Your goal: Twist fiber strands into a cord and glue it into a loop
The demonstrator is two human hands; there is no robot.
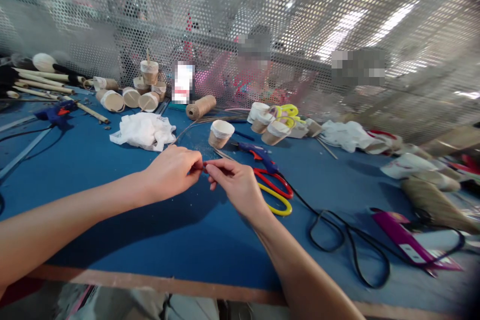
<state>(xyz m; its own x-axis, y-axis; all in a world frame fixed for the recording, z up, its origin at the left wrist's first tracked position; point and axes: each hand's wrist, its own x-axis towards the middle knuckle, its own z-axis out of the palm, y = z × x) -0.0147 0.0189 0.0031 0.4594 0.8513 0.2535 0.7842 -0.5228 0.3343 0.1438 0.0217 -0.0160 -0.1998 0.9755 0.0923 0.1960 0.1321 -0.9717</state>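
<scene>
Our left hand [174, 167] curls in a tight pinch. Between both hands, above the blue counter [225, 245], we hold a tiny thing [204, 166], maybe red but too small to name. Our right hand [236, 177] pinches it too, probably to keep it steady. The glue gun [265, 156] lies beside it, likely for easy reach.

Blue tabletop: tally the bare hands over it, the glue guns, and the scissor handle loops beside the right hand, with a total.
Bare hands: 2 (left hand, right hand)
Glue guns: 2 (far-left glue gun, right glue gun)
Scissor handle loops: 2 (red loop, yellow loop)
Total: 6
</scene>
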